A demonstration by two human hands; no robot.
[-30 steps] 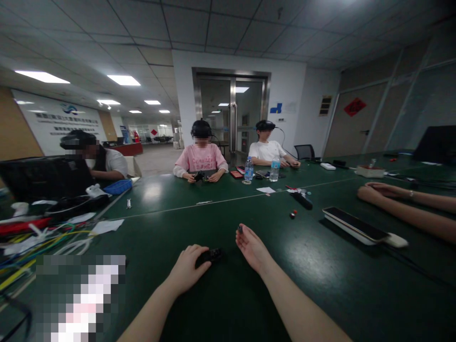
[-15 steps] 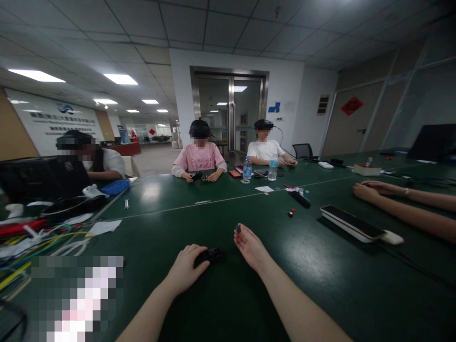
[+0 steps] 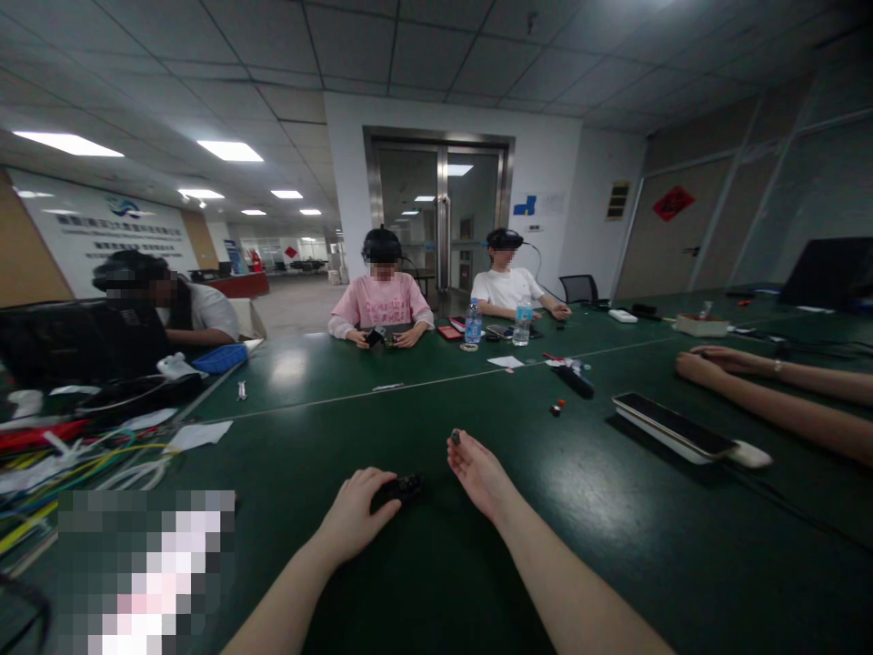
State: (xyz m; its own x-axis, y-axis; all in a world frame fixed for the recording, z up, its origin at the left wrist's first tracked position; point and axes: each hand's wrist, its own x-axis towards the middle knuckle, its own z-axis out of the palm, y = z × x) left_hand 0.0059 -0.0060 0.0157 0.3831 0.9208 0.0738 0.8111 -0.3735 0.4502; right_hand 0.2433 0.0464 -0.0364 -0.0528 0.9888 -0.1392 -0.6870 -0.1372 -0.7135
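Observation:
My left hand [image 3: 359,511] rests on the green table [image 3: 423,600], its thumb and fingers closed around the near end of a small black device [image 3: 407,488]. Some fine detail shows on the device's top, too dark to make out. To the right, my right hand [image 3: 479,475] is turned partly palm-up. Its thumb and fingertips pinch a small dark piece [image 3: 456,438], whose kind I cannot tell. The piece is apart from the device. Beyond my right hand lies a tiny black, white and red item [image 3: 557,408] on the table.
A phone on a white block [image 3: 672,428] lies to the right, near another person's hands [image 3: 713,362]. A black tool-like object [image 3: 574,380] and two water bottles [image 3: 523,322] are farther back. Tangled cables [image 3: 123,468] and a blue basket [image 3: 222,358] are at left. Two people sit opposite.
My hands hold nearly still; the small dark piece looks slightly turned in my right fingertips. Across the table, the person in white has moved their hands apart.

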